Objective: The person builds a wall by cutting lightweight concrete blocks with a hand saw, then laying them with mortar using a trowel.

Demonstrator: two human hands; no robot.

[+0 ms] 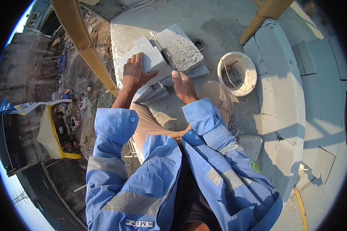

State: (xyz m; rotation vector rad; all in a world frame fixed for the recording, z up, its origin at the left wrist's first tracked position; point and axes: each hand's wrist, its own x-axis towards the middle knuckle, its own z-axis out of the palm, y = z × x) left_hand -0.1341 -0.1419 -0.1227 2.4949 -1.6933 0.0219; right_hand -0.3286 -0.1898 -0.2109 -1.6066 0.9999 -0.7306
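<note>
My left hand [134, 73] lies with its fingers spread on top of a pale grey block [155, 61]. My right hand [184, 87] is closed around the near end of a long, thin tool [166, 56], whose blade runs along the block's right side. Right of the blade, a larger rough-faced block [181, 48] lies tilted, touching or very near it. Broken slabs [155, 93] are stacked beneath and in front of the block, between my knees.
A white bucket [237, 74] holding many nails stands at the right. Beyond it runs a block wall [281, 96]. Wooden posts [89, 52] rise at left and upper right. At far left, the floor edge drops to rubble [75, 111]. A tape roll [199, 44] lies behind the blocks.
</note>
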